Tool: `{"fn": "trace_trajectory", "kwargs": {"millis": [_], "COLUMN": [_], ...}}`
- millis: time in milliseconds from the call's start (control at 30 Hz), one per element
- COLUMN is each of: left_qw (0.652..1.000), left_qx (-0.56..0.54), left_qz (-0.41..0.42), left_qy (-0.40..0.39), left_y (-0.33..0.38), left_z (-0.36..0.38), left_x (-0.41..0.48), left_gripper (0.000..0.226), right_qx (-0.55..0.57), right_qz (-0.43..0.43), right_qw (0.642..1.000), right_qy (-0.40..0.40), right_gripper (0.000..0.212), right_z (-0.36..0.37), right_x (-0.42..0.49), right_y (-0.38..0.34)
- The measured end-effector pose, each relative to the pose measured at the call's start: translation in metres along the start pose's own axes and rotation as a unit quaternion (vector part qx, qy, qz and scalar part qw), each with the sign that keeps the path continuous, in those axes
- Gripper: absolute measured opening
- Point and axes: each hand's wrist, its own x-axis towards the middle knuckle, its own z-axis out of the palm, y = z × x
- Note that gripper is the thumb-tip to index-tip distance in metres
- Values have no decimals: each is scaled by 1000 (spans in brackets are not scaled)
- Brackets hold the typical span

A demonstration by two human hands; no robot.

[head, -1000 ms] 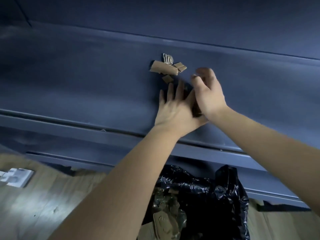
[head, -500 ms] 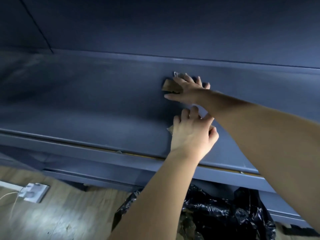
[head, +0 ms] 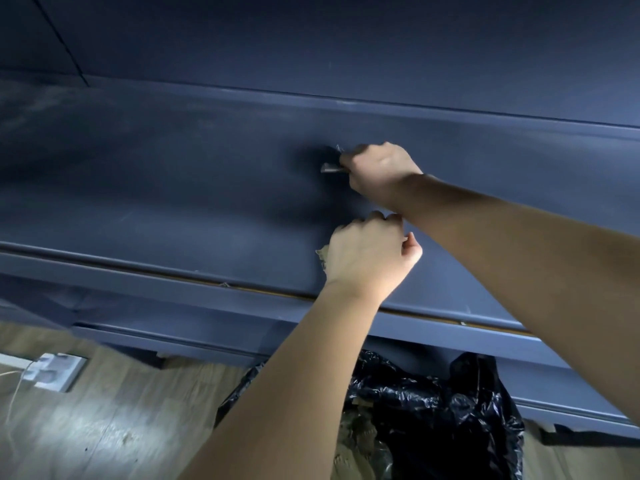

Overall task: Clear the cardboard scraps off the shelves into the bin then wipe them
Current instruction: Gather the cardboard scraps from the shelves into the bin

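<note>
The right hand point(head: 379, 171) is at 12 o'clock from the left hand point(head: 367, 258), near it. Both have curled fingers: the right grips scraps point(head: 330, 168), the left a scrap point(head: 322, 255). The right arm enters from 4 o'clock, the left from 7 o'clock.

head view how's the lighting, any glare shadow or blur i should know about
Head view: the shelf is dim, with a dark shadow just left of the right hand; head view again: glare on the wooden floor at lower left, which looks motion-smeared.
</note>
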Motion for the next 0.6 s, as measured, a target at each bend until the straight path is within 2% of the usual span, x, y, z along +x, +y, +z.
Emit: {"fn": "trace_trajectory", "kwargs": {"millis": [67, 167, 300, 367, 433, 467, 600], "left_qw": [1000, 1000, 999, 997, 1000, 1000, 997], "left_qx": [-12, -9, 18, 20, 8, 9, 40], "left_qz": [3, 1, 5, 13, 11, 11, 4], "left_qy": [0, 15, 38, 67, 11, 8, 61], "left_y": [-1, 1, -2, 0, 4, 3, 8], "left_z": [1, -2, -10, -9, -7, -4, -9], "left_x": [-2, -3, -4, -4, -10, -13, -37], "left_gripper": [17, 18, 28, 21, 18, 21, 16], "right_qx": [-47, -41, 79, 118, 145, 156, 184], "right_qz": [-25, -21, 43, 67, 90, 99, 124], "right_qw": [999, 999, 996, 990, 984, 981, 971], "right_qy": [-10, -21, 17, 36, 53, 64, 92], "right_gripper": [26, 30, 26, 30, 33, 33, 30], "right_z": [1, -1, 1, 4, 5, 6, 11], "right_x": [-9, -26, -68, -94, -115, -122, -148], "right_y": [3, 12, 19, 16, 11, 9, -3]}}
